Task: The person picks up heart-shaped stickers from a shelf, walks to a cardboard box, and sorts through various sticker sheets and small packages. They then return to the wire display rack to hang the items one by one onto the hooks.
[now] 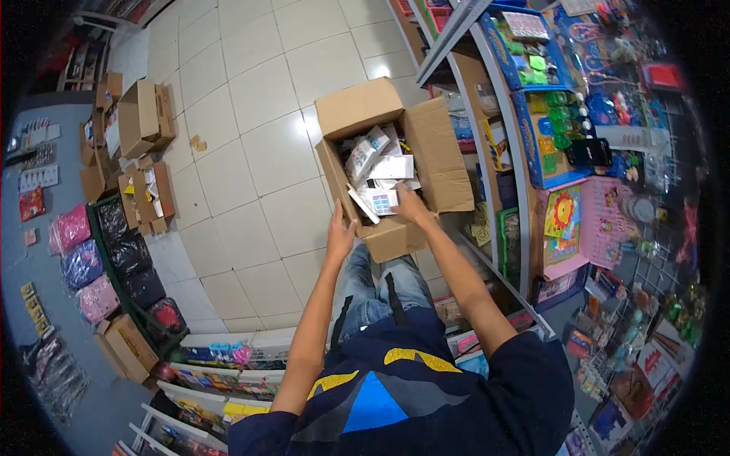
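Head-camera view of a shop aisle: a person in a dark printed shirt and jeans stands over an open cardboard box (395,163) set on the tiled floor (251,114) just beside a blue-edged display shelf (525,137). Both arms reach down into the box. The left hand (340,232) rests against the box's near left wall, fingers together and flat along the cardboard, gripping nothing that shows. The right hand (411,205) lies inside the box with its fingers closed on a small packet with coloured squares (381,201), which sits on top of the white packets (376,156) that fill the box. The box's flaps stand open, one folded out toward the shelf. Well apart, by the far left wall, more opened cartons (141,121) lie in a cluster, next to a rack of pink and black bags (114,258).
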Motion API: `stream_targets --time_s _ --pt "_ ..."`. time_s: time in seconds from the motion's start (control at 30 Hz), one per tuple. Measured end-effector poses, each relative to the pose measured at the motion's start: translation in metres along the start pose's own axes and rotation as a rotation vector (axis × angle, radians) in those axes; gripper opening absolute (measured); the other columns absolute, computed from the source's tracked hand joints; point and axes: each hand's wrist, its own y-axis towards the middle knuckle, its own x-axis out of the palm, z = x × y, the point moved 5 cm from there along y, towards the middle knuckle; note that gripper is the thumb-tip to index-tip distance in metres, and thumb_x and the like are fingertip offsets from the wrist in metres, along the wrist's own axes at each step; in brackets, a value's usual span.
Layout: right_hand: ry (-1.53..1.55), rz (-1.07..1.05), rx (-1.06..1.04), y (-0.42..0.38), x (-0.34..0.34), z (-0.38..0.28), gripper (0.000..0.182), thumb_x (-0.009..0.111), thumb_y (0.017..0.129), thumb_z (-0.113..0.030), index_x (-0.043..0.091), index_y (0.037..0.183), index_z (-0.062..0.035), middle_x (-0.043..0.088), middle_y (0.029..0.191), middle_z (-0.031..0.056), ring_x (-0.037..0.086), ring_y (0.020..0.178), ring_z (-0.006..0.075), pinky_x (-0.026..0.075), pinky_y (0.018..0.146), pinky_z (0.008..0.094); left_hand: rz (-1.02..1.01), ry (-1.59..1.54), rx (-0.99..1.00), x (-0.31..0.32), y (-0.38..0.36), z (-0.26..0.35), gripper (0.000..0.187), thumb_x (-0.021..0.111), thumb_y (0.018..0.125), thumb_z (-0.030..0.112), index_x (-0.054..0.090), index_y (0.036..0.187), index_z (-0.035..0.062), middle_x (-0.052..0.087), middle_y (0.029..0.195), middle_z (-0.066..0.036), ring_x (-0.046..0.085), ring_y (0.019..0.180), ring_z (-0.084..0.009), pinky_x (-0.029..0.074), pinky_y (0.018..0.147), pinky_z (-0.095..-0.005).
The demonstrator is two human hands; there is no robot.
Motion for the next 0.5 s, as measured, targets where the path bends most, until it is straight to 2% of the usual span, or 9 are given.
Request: stream_targets --time_s 0.03,0.13,0.17,0.27,0.37,0.5 --pt "-0.035 -0.014 0.052 0.000 -0.003 -0.005 0.062 0.079 0.071 -0.019 0.048 0.123 -0.0029 0.059 0.114 0.0287 0.056 0.111 0.0448 0.046 0.093 0.0475 -0.009 -0.016 -0.011 0.000 0.001 0.000 0.076 0.064 0.088 0.014 0.021 0.150 0.0020 0.044 0.141 -0.027 0.048 0.128 -0.0367 0.040 0.105 -0.0402" --pt "0.021 -0.014 -0.003 0.005 -0.007 -0.008 0.062 0.079 0.071 -0.017 0.048 0.123 -0.0037 0.060 0.110 0.0275 0.058 0.105 0.0442 0.047 0.091 0.0479 -0.024 -0.047 -0.032 -0.002 0.001 0.002 0.076 0.064 0.088 0.015 0.023 0.150 0.0016 0.045 0.140 -0.026 0.051 0.126 -0.0366 0.041 0.104 -0.0399" --pt "0.000 0.067 -0.012 0.006 -0.006 -0.006 0.058 0.079 0.072 -0.018 0.050 0.120 -0.0013 0.061 0.107 0.0253 0.061 0.101 0.0404 0.048 0.087 0.0455 -0.027 -0.063 -0.038 -0.003 0.000 0.004 0.075 0.064 0.088 0.015 0.023 0.150 0.0015 0.045 0.140 -0.026 0.051 0.125 -0.0365 0.042 0.104 -0.0398" --pt "0.195 0.050 -0.051 0.016 -0.002 0.004 0.052 0.078 0.075 -0.019 0.053 0.115 0.0027 0.062 0.106 0.0221 0.062 0.098 0.0364 0.049 0.084 0.0421 -0.054 -0.096 -0.072 -0.005 -0.003 0.005 0.074 0.064 0.088 0.014 0.024 0.149 -0.0004 0.042 0.143 -0.026 0.048 0.128 -0.0368 0.040 0.106 -0.0397" --pt "0.217 0.147 -0.107 0.019 0.000 0.008 0.048 0.074 0.080 -0.019 0.053 0.115 0.0061 0.061 0.108 0.0210 0.062 0.099 0.0331 0.049 0.086 0.0388 -0.076 -0.075 -0.097 -0.006 -0.005 0.006 0.073 0.064 0.088 0.014 0.024 0.148 -0.0011 0.040 0.144 -0.026 0.046 0.130 -0.0369 0.039 0.107 -0.0398" --pt "0.185 0.277 -0.118 0.020 -0.001 0.014 0.048 0.070 0.083 -0.017 0.052 0.121 0.0062 0.058 0.113 0.0237 0.059 0.105 0.0355 0.046 0.093 0.0407 -0.071 -0.089 -0.104 -0.004 -0.003 0.005 0.073 0.065 0.088 0.014 0.025 0.148 -0.0012 0.043 0.142 -0.026 0.047 0.129 -0.0369 0.039 0.106 -0.0399"
